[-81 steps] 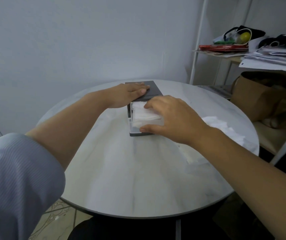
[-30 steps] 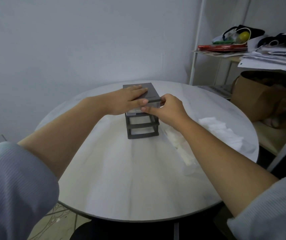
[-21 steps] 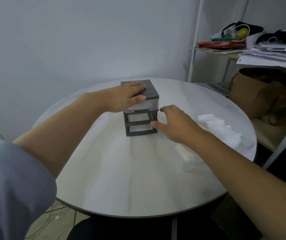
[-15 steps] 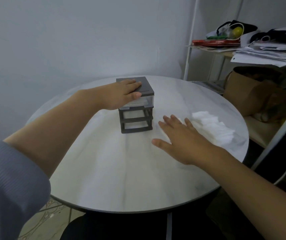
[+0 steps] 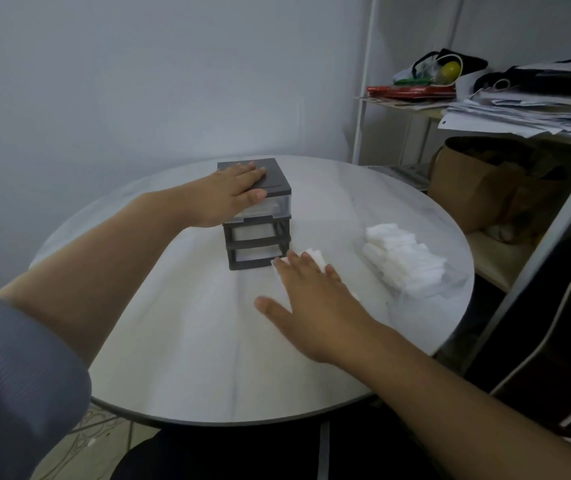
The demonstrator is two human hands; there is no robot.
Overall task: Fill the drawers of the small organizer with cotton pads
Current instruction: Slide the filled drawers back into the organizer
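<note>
A small dark grey organizer with three clear drawers stands upright at the middle back of the round table. Its top drawer looks shut and holds white pads. My left hand lies flat on the organizer's top, fingers spread. My right hand hovers palm down, fingers apart, over the table just right of the organizer's base. A few loose cotton pads show beyond its fingertips. A larger pile of cotton pads lies near the table's right edge.
A white metal shelf with papers and bags stands at the back right, with a brown paper bag beneath it. A dark chair back stands close to the table's right rim. The wall is right behind the table.
My right hand let go of the top drawer after pushing it in and moved down and right, spreading flat over the loose pads. My left hand stayed on the organizer's top.
</note>
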